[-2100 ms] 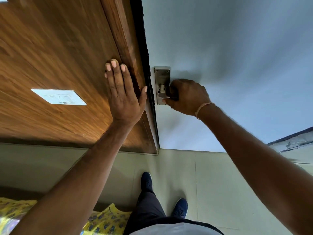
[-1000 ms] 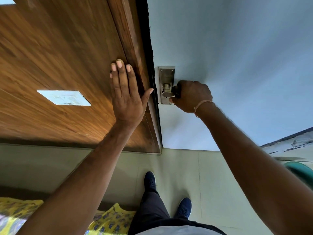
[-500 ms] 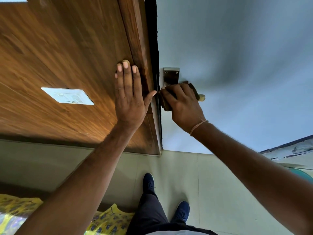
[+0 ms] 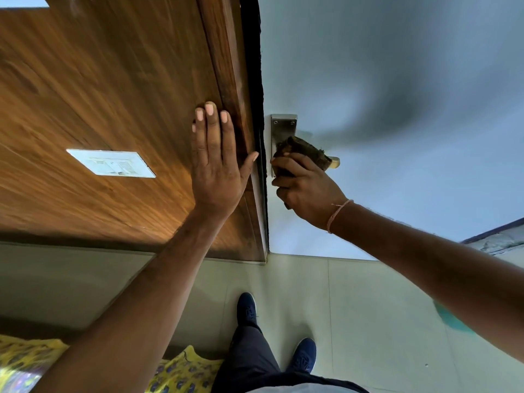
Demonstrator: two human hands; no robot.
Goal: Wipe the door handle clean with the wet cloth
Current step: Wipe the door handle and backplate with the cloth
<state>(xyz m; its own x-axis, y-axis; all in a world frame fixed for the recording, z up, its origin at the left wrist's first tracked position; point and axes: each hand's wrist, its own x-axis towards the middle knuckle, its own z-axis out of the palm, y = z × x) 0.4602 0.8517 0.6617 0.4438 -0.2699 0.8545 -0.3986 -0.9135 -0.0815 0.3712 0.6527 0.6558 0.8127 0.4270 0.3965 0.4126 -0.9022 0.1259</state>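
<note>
Since half a second ago, right hand [image 4: 307, 191] is sliding lower, gripping wet cloth [image 4: 303, 153] draped over door handle [image 4: 334, 162]; left hand [image 4: 217, 163] is bracing flat, fingers straight, on wooden panel [image 4: 113, 95]; wiping toward the exposed tip is advisable.

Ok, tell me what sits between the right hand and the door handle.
In the head view, a dark brown cloth lies between them: the right hand presses it over the door handle, leaving only the lever's tip bare.
</note>
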